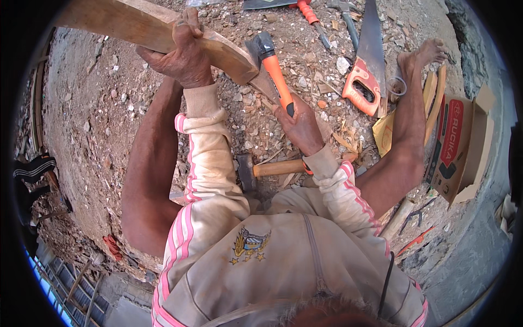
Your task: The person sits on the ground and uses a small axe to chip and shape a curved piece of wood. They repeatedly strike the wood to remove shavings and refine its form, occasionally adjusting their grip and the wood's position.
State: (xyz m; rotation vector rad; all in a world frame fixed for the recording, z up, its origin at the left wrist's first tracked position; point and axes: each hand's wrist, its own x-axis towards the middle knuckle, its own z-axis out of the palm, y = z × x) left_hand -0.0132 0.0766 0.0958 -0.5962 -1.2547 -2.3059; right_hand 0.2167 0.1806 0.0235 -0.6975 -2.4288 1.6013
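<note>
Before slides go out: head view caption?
Left hand grips a timber plank; right hand holds an orange-handled hatchet, a handsaw lying farther right.

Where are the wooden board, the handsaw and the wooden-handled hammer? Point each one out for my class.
Wooden board (136, 32): head view, on its side face.
Handsaw (372, 52): head view, on its metal blade.
Wooden-handled hammer (278, 167): head view, on its handle.

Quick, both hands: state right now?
Left hand: closed, holding the board.
Right hand: closed around the axe handle.
</note>
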